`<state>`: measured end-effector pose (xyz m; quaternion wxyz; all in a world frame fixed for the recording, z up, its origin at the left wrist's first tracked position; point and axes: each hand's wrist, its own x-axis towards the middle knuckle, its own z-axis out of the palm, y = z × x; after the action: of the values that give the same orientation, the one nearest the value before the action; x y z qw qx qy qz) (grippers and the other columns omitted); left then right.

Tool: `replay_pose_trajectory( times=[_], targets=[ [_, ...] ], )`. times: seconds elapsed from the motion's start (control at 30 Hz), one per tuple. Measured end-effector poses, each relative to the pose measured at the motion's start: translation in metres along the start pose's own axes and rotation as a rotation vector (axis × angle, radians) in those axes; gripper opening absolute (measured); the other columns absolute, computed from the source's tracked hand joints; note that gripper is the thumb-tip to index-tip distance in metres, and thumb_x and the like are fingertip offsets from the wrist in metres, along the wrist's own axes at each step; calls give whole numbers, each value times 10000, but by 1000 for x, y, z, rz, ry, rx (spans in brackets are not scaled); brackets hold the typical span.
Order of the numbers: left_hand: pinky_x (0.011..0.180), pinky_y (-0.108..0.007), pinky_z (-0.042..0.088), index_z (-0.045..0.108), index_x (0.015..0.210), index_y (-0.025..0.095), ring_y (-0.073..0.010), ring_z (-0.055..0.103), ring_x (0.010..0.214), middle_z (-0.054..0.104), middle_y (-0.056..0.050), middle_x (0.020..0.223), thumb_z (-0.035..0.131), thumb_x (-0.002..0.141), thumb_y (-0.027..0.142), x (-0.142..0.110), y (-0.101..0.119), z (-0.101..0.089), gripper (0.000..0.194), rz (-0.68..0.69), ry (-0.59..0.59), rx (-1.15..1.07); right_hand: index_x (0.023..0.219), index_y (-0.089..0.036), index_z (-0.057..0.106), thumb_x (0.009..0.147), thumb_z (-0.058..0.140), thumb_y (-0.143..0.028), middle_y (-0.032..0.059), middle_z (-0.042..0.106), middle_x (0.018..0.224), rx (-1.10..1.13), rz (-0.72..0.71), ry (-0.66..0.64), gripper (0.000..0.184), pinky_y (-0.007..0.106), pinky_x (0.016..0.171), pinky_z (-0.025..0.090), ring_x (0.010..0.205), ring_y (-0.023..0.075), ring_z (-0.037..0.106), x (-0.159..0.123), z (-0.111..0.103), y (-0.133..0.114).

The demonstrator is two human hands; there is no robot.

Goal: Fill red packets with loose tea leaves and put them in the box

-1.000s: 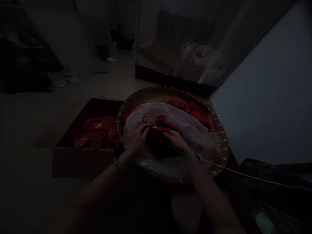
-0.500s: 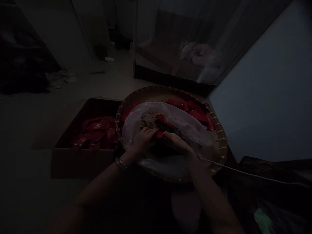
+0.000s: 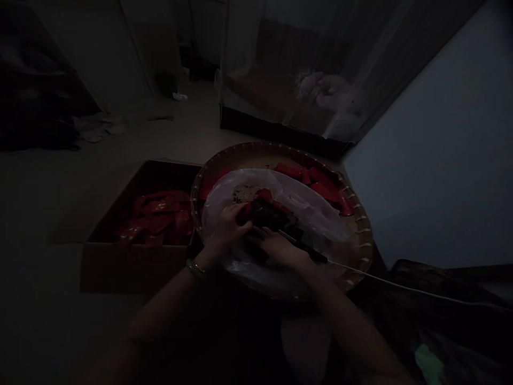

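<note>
The scene is very dim. My left hand point(image 3: 229, 227) is closed on a red packet point(image 3: 243, 213) at the middle of a round woven tray point(image 3: 363, 230). My right hand point(image 3: 278, 247) lies palm down against a long black corded device point(image 3: 296, 233), its fingers curled on the device's near side. A white cord point(image 3: 401, 283) runs from the device off to the right. Below both hands is a clear plastic bag point(image 3: 224, 187) with dark loose bits point(image 3: 242, 193), perhaps leaves. Another red packet point(image 3: 264, 195) lies just beyond the device.
More red packets point(image 3: 320, 182) lie along the tray's far right side. Left of the tray stands an open cardboard box point(image 3: 132, 262) with several red packets point(image 3: 160, 208) in it. A pale wall point(image 3: 444, 176) rises at the right, and a netted bed point(image 3: 280, 115) stands behind.
Both hands were together pinching a red packet. Now my left hand alone holds it, farther left, and my right hand has moved down and left onto the black device, which now shows plainly.
</note>
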<state>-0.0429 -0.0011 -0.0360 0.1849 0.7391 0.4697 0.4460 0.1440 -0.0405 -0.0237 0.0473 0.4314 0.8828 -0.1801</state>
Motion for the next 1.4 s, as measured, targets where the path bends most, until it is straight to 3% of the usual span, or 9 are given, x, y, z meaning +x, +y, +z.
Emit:
replay_pose_trajectory(
  times=[0.23, 0.43, 0.57, 0.9, 1.2, 1.4],
  targets=[
    [872, -365, 498, 607, 1114, 171, -218, 620, 978, 670, -80, 1067, 658, 701, 189, -1, -2, 1, 416, 35, 38, -18, 1183, -225, 616, 750, 593, -84, 103, 541, 1240, -47, -37, -20, 456, 348, 923, 424, 1098, 235, 504, 20, -12, -10],
    [867, -361, 500, 617, 1093, 173, -212, 623, 967, 674, -76, 1053, 648, 697, 159, 0, 3, -1, 397, 21, 34, -17, 1205, -249, 594, 717, 656, -132, 91, 518, 1239, 8, 2, 40, 506, 345, 907, 434, 1100, 238, 486, 21, -6, -12],
    [868, -367, 501, 616, 1093, 164, -218, 622, 968, 669, -84, 1052, 651, 699, 167, 0, 3, -1, 396, 2, 15, -26, 1139, -222, 640, 756, 592, -92, 91, 568, 1181, 58, 6, 45, 407, 327, 916, 423, 1074, 218, 524, 23, -3, -9],
    [855, -375, 508, 620, 1086, 161, -219, 626, 945, 671, -87, 1038, 651, 711, 178, 1, 3, -1, 376, 21, 5, -35, 1050, -165, 663, 680, 562, -4, 100, 641, 1106, 246, 73, 141, 416, 322, 924, 423, 1049, 210, 579, 25, -2, 2],
    [864, -375, 497, 597, 1129, 166, -220, 613, 974, 660, -88, 1061, 656, 714, 168, -1, 2, -3, 419, 18, -37, -35, 896, -183, 710, 662, 630, -128, 29, 715, 916, 787, 232, 374, 253, 322, 849, 467, 885, 195, 647, 3, -20, 15],
    [846, -354, 502, 597, 1137, 172, -205, 609, 956, 642, -83, 1053, 643, 724, 179, -1, -1, 0, 416, 58, -68, -71, 898, -197, 673, 605, 759, -275, -25, 653, 760, 1538, 451, 356, 314, 248, 672, 503, 639, 100, 623, -12, -26, 20]
  ],
)
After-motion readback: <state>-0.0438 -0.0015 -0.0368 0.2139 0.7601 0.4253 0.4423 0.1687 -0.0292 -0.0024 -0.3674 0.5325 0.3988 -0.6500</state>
